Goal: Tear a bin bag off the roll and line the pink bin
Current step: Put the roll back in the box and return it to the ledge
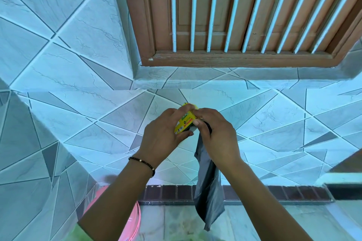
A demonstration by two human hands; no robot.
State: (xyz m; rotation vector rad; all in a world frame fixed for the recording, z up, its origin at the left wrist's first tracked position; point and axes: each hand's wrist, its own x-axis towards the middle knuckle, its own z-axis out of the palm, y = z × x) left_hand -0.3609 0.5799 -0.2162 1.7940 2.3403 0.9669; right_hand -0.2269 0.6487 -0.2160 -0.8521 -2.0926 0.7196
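Note:
My left hand (163,133) grips a bin-bag roll (185,123) wrapped in a yellow label, held up in front of the tiled wall. My right hand (214,135) pinches the roll's right end, where a grey bin bag (208,188) comes off and hangs straight down past my right wrist. The bag's lower tip dangles near the floor. The pink bin (130,227) stands at the lower left, mostly hidden behind my left forearm; only part of its rim and wall shows.
A blue-grey tiled wall fills the view, with a wall corner jutting out at the left. A brown wooden window frame with white bars (235,25) sits above. A dark brick skirting strip (274,191) runs along the pale floor.

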